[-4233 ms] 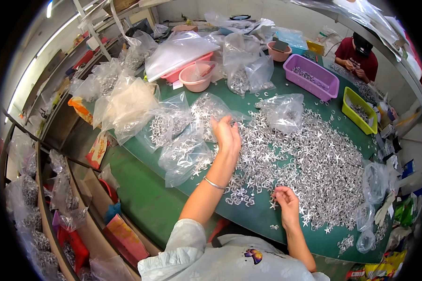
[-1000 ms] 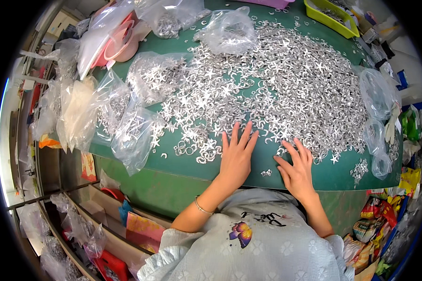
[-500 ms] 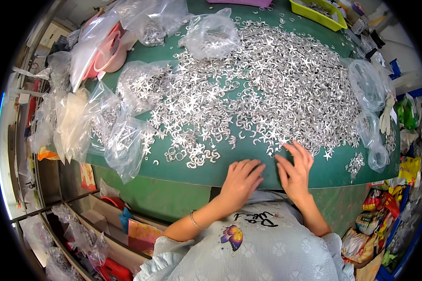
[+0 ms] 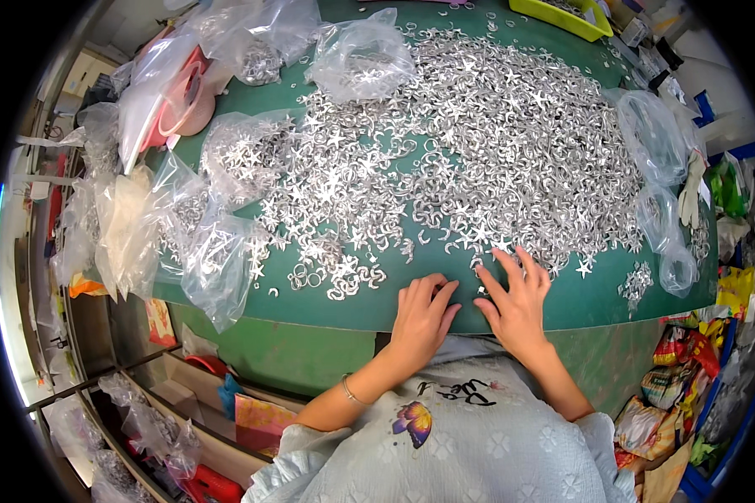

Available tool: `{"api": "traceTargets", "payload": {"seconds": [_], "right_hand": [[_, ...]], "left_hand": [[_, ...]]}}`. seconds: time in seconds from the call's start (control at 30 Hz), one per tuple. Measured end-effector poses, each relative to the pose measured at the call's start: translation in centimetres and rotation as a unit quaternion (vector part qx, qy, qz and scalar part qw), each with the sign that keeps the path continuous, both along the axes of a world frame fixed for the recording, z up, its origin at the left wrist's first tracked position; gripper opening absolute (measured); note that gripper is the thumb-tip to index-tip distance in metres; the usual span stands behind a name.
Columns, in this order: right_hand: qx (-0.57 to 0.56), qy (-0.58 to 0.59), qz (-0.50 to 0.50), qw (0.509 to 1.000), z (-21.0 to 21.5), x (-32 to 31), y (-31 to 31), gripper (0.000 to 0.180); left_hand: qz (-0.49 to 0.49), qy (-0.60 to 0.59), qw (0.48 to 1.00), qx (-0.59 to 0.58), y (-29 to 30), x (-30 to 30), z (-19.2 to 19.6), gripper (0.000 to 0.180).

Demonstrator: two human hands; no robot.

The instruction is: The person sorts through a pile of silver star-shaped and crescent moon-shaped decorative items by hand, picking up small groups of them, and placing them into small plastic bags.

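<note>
Looking down through the head camera, I find the left hand [image 4: 425, 317] and right hand [image 4: 517, 308] apart, a narrow gap between them, near the close edge of the green table [image 4: 310, 308]. The left's fingers are bent; whether they grip anything, I cannot tell. The right's fingers are parted, their tips at the near margin of the pile of small silver-coloured pieces [image 4: 520, 151], some star-shaped. Left of this lie clear plastic bags [image 4: 216, 272]; beyond it stands a yellow-green tray [image 4: 562, 20].

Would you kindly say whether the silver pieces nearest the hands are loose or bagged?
Loose: the silver pieces there lie on the green table, outside any bag.
</note>
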State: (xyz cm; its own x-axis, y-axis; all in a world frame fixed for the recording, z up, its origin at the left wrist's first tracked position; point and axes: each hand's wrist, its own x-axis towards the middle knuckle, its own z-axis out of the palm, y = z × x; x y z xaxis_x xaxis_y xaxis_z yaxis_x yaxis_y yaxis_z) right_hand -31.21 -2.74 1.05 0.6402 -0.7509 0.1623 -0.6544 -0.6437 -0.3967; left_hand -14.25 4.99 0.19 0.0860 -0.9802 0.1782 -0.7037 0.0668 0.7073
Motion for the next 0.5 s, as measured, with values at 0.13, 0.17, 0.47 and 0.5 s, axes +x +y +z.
{"api": "traceTargets", "payload": {"seconds": [0.13, 0.17, 0.47, 0.5], "right_hand": [[0.029, 0.011, 0.026, 0.999, 0.1, -1.1, 0.9, 0.042], [0.043, 0.004, 0.035, 0.998, -0.1, -1.8, 1.1, 0.044], [0.009, 0.004, 0.077, 0.997, -1.2, -2.5, 1.3, 0.037], [-0.023, -0.022, 0.064, 0.997, -0.9, -2.8, 1.3, 0.035]], "left_hand": [[0.016, -0.004, 1.0, 0.001, 0.1, 0.2, -0.1, 0.035], [0.022, -0.003, 1.0, 0.004, 0.2, 0.4, -0.1, 0.034], [-0.005, -0.006, 1.0, -0.023, -2.3, 0.5, 1.0, 0.032], [-0.012, -0.005, 1.0, -0.013, -2.1, 0.4, 1.1, 0.032]]}}
